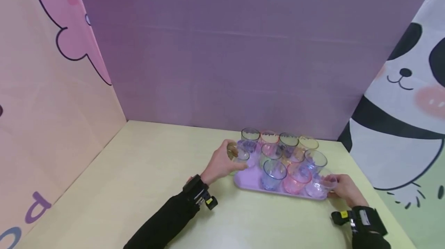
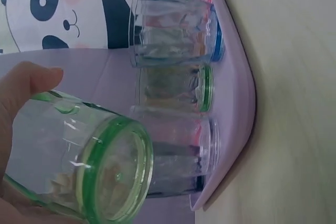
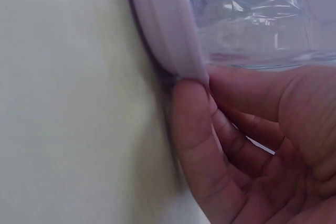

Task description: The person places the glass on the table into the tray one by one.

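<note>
A lilac tray (image 1: 246,180) holds several see-through glasses in rows, tinted blue, pink, green, yellow and grey. My left hand (image 1: 222,161) grips a green-based glass (image 2: 113,166) above the tray's left end, thumb on one side and fingers on the other. In the left wrist view that glass is tilted, its base facing the camera. At the tray's near right corner, my right hand (image 1: 347,189) pinches the tray rim (image 3: 197,51) between thumb and finger. Close beside those fingers stands a clear glass (image 3: 252,19). A blue glass (image 1: 274,177) and a pink glass (image 1: 296,181) line the front.
The pale yellow table (image 1: 139,179) stretches left and in front of the tray. A purple backdrop (image 1: 222,55) rises behind the back row of glasses. Printed side panels stand left and right, with a panda (image 1: 403,113) on the right one.
</note>
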`<state>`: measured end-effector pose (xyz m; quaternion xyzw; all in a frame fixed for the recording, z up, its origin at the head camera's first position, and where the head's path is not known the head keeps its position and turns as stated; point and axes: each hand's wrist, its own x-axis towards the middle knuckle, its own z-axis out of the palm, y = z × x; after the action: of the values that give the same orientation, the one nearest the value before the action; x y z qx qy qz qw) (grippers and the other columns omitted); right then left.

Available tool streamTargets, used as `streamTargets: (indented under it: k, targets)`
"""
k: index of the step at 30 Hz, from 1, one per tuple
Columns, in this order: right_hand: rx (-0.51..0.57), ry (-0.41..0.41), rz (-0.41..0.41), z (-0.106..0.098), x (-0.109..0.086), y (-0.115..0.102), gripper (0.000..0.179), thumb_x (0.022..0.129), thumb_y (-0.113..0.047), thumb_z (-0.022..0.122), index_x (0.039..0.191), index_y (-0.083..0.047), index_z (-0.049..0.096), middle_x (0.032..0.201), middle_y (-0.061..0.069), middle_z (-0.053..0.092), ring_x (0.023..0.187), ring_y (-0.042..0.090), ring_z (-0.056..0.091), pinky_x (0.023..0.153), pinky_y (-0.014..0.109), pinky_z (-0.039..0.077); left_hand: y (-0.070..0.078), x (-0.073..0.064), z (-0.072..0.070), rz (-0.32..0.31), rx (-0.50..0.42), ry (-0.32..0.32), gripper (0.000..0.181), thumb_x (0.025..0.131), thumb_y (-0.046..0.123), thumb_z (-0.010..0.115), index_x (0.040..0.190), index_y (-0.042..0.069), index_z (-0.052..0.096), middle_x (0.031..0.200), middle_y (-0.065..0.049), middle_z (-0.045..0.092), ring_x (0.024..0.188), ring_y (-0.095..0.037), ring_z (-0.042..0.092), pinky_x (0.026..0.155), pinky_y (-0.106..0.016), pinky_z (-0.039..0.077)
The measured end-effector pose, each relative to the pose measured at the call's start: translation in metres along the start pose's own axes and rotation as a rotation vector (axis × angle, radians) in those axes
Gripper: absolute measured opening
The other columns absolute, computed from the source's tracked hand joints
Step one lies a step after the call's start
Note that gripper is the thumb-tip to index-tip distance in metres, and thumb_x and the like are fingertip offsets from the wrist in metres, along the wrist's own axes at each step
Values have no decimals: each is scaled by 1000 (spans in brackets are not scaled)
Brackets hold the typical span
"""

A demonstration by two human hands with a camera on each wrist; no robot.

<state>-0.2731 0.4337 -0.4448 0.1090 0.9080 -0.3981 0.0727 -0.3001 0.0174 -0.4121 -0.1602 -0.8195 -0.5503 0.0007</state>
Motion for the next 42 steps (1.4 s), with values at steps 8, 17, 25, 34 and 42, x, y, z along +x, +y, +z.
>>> streamTargets:
  k: [8, 17, 25, 34, 42]
  targets:
    - [17, 9, 23, 1, -1, 0, 44, 79, -30, 66, 101, 7, 59, 88, 9, 60, 71, 15, 54, 61, 31, 52, -2, -3, 12, -8, 96, -35, 87, 54, 49, 78, 127, 17, 42, 112, -5, 54, 97, -17, 53, 76, -33, 49]
    - [25, 9, 34, 2, -3, -2, 43, 80, -26, 65, 105, 8, 57, 91, 12, 60, 72, 16, 54, 63, 33, 53, -9, -5, 24, 12, 122, -103, 91, 54, 40, 82, 130, 15, 39, 122, -5, 52, 108, -21, 51, 88, -39, 46]
    - [1, 6, 43, 0, -4, -3, 47, 81, -28, 65, 107, 9, 55, 96, 17, 59, 73, 17, 54, 62, 32, 52, -11, -6, 27, 39, 154, -119, 89, 55, 38, 81, 130, 17, 40, 122, -6, 51, 108, -20, 50, 88, -41, 45]
    - [-8, 2, 9, 0, 2, -3, 48, 78, -31, 67, 105, 8, 57, 93, 14, 61, 73, 17, 55, 63, 32, 52, -13, -7, 28, -5, 152, -158, 90, 56, 35, 81, 131, 12, 38, 117, -6, 55, 102, -17, 54, 84, -35, 48]
    - [-12, 12, 5, 0, -1, 0, 45, 78, -29, 67, 102, 7, 59, 97, 18, 61, 74, 17, 55, 60, 28, 52, -12, -8, 29, -18, 136, -165, 88, 58, 33, 80, 131, 13, 37, 117, -8, 55, 100, -18, 54, 80, -32, 49]
